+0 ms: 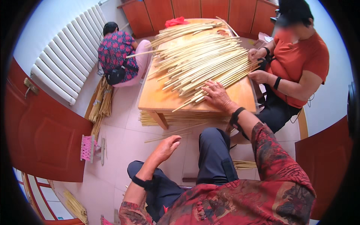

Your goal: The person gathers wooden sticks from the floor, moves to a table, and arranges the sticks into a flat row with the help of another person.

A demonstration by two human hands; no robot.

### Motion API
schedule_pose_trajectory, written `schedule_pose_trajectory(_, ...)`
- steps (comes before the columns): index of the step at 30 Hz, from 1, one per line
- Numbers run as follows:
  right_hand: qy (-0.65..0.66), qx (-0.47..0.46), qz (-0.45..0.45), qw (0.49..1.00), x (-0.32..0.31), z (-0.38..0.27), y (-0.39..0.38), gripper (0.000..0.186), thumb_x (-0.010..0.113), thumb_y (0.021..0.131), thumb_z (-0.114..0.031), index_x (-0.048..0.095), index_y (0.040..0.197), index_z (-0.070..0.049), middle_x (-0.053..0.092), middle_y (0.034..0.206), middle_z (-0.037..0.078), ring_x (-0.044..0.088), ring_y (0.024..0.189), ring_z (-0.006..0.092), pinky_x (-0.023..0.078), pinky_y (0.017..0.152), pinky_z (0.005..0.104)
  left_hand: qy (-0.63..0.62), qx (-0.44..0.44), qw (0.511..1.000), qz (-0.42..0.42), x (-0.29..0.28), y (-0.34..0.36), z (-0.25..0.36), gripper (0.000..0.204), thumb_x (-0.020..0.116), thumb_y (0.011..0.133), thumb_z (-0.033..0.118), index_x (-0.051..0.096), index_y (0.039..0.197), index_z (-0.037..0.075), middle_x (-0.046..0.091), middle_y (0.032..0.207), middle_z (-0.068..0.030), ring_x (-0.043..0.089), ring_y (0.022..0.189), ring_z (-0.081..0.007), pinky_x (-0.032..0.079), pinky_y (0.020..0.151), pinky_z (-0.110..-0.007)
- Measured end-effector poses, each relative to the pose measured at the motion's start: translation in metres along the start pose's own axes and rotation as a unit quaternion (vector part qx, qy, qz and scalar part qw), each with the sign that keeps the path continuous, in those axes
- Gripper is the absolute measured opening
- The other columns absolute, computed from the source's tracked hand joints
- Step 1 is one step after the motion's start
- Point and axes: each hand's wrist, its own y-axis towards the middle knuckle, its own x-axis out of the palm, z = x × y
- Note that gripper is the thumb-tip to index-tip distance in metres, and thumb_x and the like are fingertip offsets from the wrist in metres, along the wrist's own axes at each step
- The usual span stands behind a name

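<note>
My right hand [217, 95] rests on the near edge of a wide layer of pale yellow stalks [202, 56], fingers spread and open. The stalks look like straw or reed and lie slantwise, roughly side by side, across a wooden table [153, 99]. Away from the table, my left hand [167, 148] hangs above the floor near my left knee. Its fingers are loosely bent and nothing shows in them. To the right, a person in an orange top [300, 71] has both hands at the right ends of the stalks.
Another person in a patterned top [118, 56] crouches left of the table, beside a white radiator [67, 56]. Stalk bundles [101, 99] lean behind that person. A pink woven stool [88, 148] stands on the floor. Red cloth [176, 21] lies at the table's far edge.
</note>
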Motion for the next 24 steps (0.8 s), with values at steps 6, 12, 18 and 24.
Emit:
schedule_pose_trajectory(6, 0.047, 0.031, 0.031, 0.998, 0.002, -0.001, -0.004, 0.04, 0.056, 0.075, -0.033, 0.054, 0.11, -0.012, 0.048, 0.116, 0.011, 0.04, 0.114, 0.0269, 0.026, 0.097, 0.043, 0.107, -0.014, 0.991, 0.074, -0.004, -0.031, 0.029, 0.026, 0.052, 0.083, 0.014, 0.051, 0.107, 0.003, 0.056, 0.101, -0.0137, 0.054, 0.094, -0.0275, 0.043, 0.081, -0.033)
schedule_pose_trajectory(12, 0.066, 0.025, 0.041, 0.997, 0.003, 0.007, -0.004, 0.039, 0.057, 0.076, -0.033, 0.054, 0.109, -0.012, 0.049, 0.115, 0.011, 0.041, 0.114, 0.0263, 0.025, 0.097, 0.0422, 0.154, 0.038, 0.983, 0.094, -0.009, 0.011, 0.044, 0.029, 0.057, 0.078, 0.013, 0.051, 0.105, 0.003, 0.053, 0.106, -0.015, 0.048, 0.102, -0.0318, 0.04, 0.087, -0.035)
schedule_pose_trajectory(18, 0.037, 0.022, 0.073, 0.996, 0.004, 0.006, 0.0, 0.035, 0.056, 0.078, -0.029, 0.054, 0.109, -0.012, 0.047, 0.116, 0.01, 0.04, 0.114, 0.025, 0.027, 0.096, 0.0423, 0.309, 0.176, 0.921, 0.157, 0.008, 0.09, 0.046, 0.049, 0.06, 0.076, 0.017, 0.04, 0.119, 0.004, 0.036, 0.129, -0.0141, 0.029, 0.123, -0.0307, 0.024, 0.099, -0.044)
schedule_pose_trajectory(24, 0.059, 0.029, 0.048, 0.997, 0.002, 0.007, -0.003, 0.029, 0.052, 0.079, -0.028, 0.057, 0.102, -0.01, 0.052, 0.108, 0.01, 0.045, 0.109, 0.0242, 0.029, 0.095, 0.0398, 0.336, 0.081, 0.923, 0.168, 0.01, 0.132, 0.028, 0.057, 0.059, 0.078, 0.021, 0.032, 0.127, 0.008, 0.028, 0.134, -0.0124, 0.024, 0.126, -0.0303, 0.02, 0.099, -0.049)
